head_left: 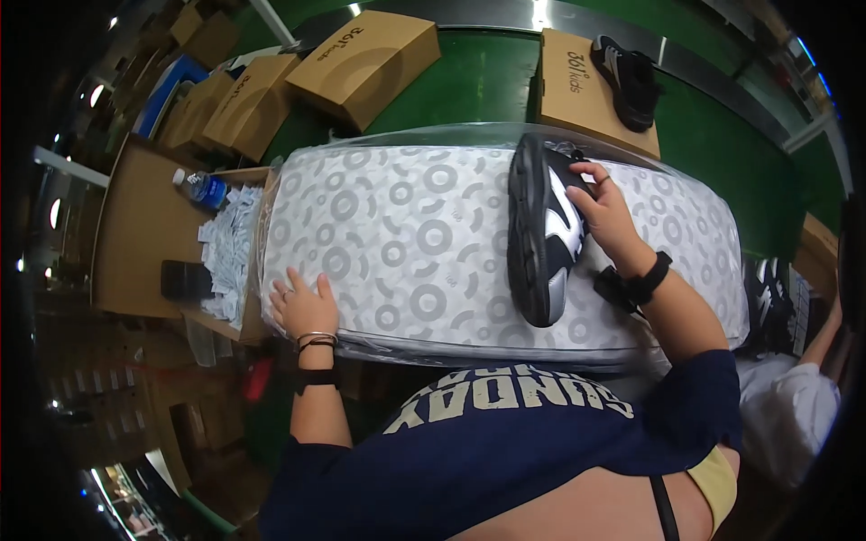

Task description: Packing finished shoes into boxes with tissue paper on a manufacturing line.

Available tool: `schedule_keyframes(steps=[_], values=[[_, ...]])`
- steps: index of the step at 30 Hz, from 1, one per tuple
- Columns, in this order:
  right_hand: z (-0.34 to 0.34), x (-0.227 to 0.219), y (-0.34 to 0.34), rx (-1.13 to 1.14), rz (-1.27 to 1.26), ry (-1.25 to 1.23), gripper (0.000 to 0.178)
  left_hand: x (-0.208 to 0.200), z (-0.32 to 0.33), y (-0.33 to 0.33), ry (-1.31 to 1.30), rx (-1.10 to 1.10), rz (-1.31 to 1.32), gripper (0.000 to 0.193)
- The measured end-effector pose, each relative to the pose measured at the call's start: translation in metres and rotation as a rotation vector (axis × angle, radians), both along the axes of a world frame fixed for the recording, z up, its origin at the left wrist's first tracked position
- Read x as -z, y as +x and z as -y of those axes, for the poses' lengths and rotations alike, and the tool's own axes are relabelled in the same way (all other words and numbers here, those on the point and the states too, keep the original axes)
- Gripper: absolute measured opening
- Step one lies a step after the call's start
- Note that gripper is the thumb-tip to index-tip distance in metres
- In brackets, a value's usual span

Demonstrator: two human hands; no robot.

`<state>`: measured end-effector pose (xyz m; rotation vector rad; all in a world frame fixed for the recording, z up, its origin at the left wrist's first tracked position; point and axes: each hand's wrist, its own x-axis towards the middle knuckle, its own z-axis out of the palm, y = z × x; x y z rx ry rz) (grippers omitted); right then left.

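A black sneaker with white and silver side panels is tipped on its side, its dark sole facing left. My right hand grips it at the upper, thumb and fingers around the opening. Under it lies a stack of white wrapping paper printed with grey rings, in clear plastic. My left hand rests with fingers spread on the stack's near left corner, holding nothing. By my right wrist is a dark object, partly hidden, whose kind I cannot make out.
A carton of small paper slips and a water bottle stand left. Brown shoe boxes sit on the green surface beyond; another box carries a black shoe. More shoes and a person's arm are at right.
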<state>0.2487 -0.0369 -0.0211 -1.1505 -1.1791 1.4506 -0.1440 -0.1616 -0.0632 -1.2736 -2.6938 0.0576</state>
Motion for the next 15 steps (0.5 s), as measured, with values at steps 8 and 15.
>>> schedule_keyframes(steps=[8,15], values=[[0.0081,0.0040,-0.0023,0.067,0.086,0.063,0.032,0.0008,0.0016,0.0008,0.059,0.063,0.014,0.052],[0.0109,0.0049,0.0017,0.045,0.053,0.042,0.034,0.0044,-0.0055,-0.0003,0.238,0.218,0.124,0.039]])
